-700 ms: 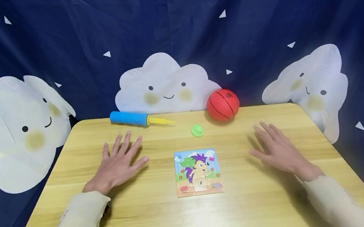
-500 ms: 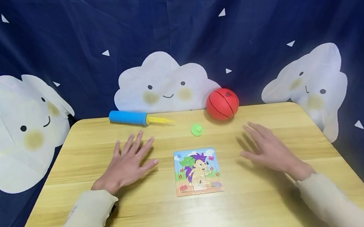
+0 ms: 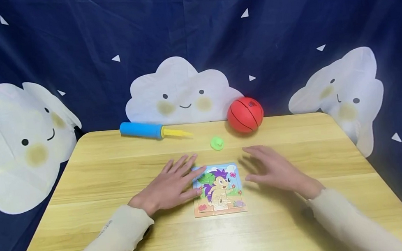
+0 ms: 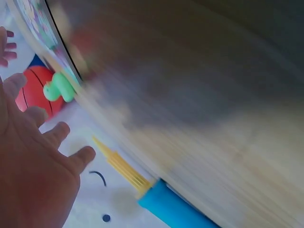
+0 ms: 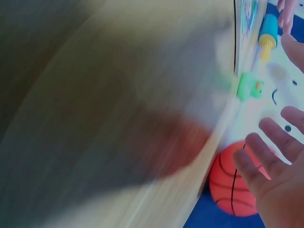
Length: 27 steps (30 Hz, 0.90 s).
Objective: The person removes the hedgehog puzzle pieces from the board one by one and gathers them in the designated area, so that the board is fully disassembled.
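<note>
A square picture puzzle (image 3: 219,196) with a purple-haired hedgehog lies flat on the wooden table. My left hand (image 3: 170,187) is at its left side, fingers spread, with the fingertips overlapping the puzzle's left edge in the head view; whether they touch it I cannot tell. To the right of the puzzle, my right hand (image 3: 275,171) hovers with fingers extended and holds nothing. Both wrist views show the hands, left (image 4: 38,156) and right (image 5: 280,166), with fingers apart and nothing gripped.
Behind the puzzle sits a small green toy duck (image 3: 217,143). A red ball (image 3: 245,115) with black lines stands at the table's back edge. Back left lies a blue hand pump (image 3: 141,130) with a yellow nozzle. A dark blue curtain (image 3: 212,25) with clouds hangs behind the table (image 3: 155,246).
Both hands have moved inward toward the puzzle, the left one to the right and the right one to the left. The puzzle, duck, ball and pump have stayed in place.
</note>
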Motion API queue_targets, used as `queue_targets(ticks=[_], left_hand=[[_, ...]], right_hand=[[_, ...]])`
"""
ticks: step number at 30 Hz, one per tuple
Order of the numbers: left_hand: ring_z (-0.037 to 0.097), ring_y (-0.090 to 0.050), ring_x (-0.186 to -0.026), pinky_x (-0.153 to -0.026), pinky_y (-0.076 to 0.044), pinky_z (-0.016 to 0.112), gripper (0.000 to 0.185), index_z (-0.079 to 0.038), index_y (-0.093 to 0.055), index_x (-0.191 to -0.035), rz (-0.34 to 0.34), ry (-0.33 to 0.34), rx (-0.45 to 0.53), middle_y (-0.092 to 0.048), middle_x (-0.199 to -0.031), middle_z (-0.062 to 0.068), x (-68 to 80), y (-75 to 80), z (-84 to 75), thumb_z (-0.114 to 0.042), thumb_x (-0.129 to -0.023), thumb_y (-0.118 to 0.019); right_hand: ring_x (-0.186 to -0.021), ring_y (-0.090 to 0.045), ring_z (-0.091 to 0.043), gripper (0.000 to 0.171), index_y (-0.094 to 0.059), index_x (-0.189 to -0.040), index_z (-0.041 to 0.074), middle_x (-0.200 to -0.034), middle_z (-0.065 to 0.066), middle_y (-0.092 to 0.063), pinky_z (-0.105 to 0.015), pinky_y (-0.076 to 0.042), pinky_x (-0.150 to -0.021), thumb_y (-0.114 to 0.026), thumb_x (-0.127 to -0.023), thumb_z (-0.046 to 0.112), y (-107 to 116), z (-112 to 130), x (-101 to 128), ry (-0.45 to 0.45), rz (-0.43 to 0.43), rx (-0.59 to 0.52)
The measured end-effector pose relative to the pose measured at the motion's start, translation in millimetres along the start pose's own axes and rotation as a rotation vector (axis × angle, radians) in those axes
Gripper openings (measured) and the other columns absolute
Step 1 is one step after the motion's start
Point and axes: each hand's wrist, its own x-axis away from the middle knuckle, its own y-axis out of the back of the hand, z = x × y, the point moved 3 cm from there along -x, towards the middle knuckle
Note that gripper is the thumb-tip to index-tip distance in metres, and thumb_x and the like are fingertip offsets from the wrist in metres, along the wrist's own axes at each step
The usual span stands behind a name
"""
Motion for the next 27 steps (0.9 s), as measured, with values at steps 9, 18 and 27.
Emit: queue_targets(ticks=[9,18,27], left_hand=[[0.034,-0.012,-0.171,-0.139,-0.017,0.055,0.067,-0.036,-0.034,-0.172,0.102,-0.097,-0.047,-0.014,-0.185,-0.001,-16.4,-10.7,-24.0,-0.063,-0.112,-0.046],[0.037,-0.017,-0.17,-0.136,-0.027,0.053,0.063,-0.032,-0.042,-0.17,0.123,-0.18,-0.082,-0.024,-0.183,0.005,-24.2,-20.7,-33.9,-0.059,-0.113,-0.047],[0.038,-0.017,-0.17,-0.134,-0.032,0.054,0.062,-0.033,-0.041,-0.17,0.148,-0.183,-0.067,-0.026,-0.182,0.008,-25.8,-26.5,-33.8,-0.057,-0.113,-0.049]], right_hand=[[-0.14,-0.061,-0.037,0.075,-0.06,-0.154,0.006,-0.15,-0.015,-0.064,-0.061,-0.049,-0.12,-0.09,-0.092,0.034,-23,15,-12,0.103,0.087,-0.019],[-0.136,-0.06,-0.031,0.064,-0.063,-0.15,0.007,-0.145,-0.01,-0.066,-0.055,-0.051,-0.119,-0.088,-0.094,0.029,-36,22,-17,0.117,0.161,-0.007],[-0.134,-0.06,-0.034,0.06,-0.065,-0.146,0.004,-0.141,-0.012,-0.068,-0.055,-0.052,-0.117,-0.089,-0.094,0.023,-39,24,-20,0.136,0.158,0.034]])
